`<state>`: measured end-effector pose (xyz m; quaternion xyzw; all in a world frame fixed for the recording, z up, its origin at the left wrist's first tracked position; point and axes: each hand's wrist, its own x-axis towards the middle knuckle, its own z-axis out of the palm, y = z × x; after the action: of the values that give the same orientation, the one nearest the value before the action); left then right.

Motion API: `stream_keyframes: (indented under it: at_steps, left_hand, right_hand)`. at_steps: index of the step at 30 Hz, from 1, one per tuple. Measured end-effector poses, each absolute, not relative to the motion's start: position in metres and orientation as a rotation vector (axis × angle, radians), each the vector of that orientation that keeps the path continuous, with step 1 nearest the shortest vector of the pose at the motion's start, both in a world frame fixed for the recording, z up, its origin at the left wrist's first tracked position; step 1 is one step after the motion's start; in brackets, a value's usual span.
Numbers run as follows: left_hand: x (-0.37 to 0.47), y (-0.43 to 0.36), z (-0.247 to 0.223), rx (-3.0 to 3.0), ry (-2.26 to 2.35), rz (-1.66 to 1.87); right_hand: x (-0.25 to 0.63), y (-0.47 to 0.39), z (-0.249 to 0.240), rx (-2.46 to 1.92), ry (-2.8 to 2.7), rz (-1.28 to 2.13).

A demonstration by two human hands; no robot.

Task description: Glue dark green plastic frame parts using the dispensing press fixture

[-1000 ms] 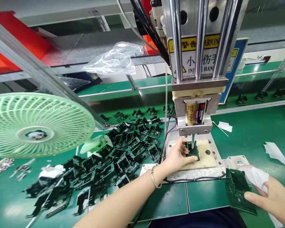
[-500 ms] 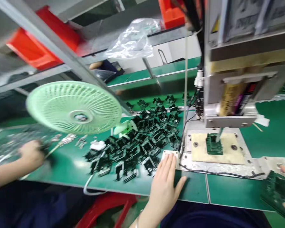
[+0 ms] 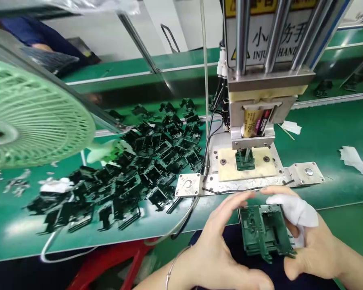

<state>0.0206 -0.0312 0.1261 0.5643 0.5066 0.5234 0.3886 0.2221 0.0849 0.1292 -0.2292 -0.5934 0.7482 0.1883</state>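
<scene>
My right hand (image 3: pixel 310 245) grips a dark green plastic housing (image 3: pixel 264 229) from its right side, with a white cloth (image 3: pixel 295 209) caught between the fingers. Curved around the housing's left side is my left hand (image 3: pixel 220 245), its thumb and fingers spread; whether its fingertips touch the housing, I cannot tell. In front of my hands stands a press (image 3: pixel 254 143) with its head lowered. Another green housing (image 3: pixel 245 163) sits under it on the cream fixture plate (image 3: pixel 226 169). Metal button plates flank the fixture, one left (image 3: pixel 188 184) and one right (image 3: pixel 307 173).
A pile of green housings (image 3: pixel 157 157) covers the bench to the left. A light green fan (image 3: pixel 39 117) stands over its far end. Cables (image 3: pixel 186 217) hang at the bench edge above a red stool (image 3: pixel 117 257). White cloth scraps (image 3: pixel 352 159) lie at right.
My left hand has left the left button plate and come to the housing. My right hand has brought the housing in from the right edge. The view has shifted rightward and the co-worker's hand is out of view.
</scene>
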Motion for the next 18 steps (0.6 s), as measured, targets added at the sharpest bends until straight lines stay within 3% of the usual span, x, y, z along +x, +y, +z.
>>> stream_keyframes:
  at_steps: [3,13,18]
  left_hand:
    - [0.031,-0.018,0.141,1.450,1.260,1.423]
    - [0.028,-0.010,0.148,1.336,1.285,1.387]
    - [0.026,-0.010,0.134,1.041,1.028,1.306]
  right_hand:
    - [0.214,0.083,0.134,-0.653,-1.657,2.083]
    - [0.244,0.094,0.167,-0.595,-2.411,1.194]
    - [0.241,0.088,0.184,-0.634,-2.536,1.183]
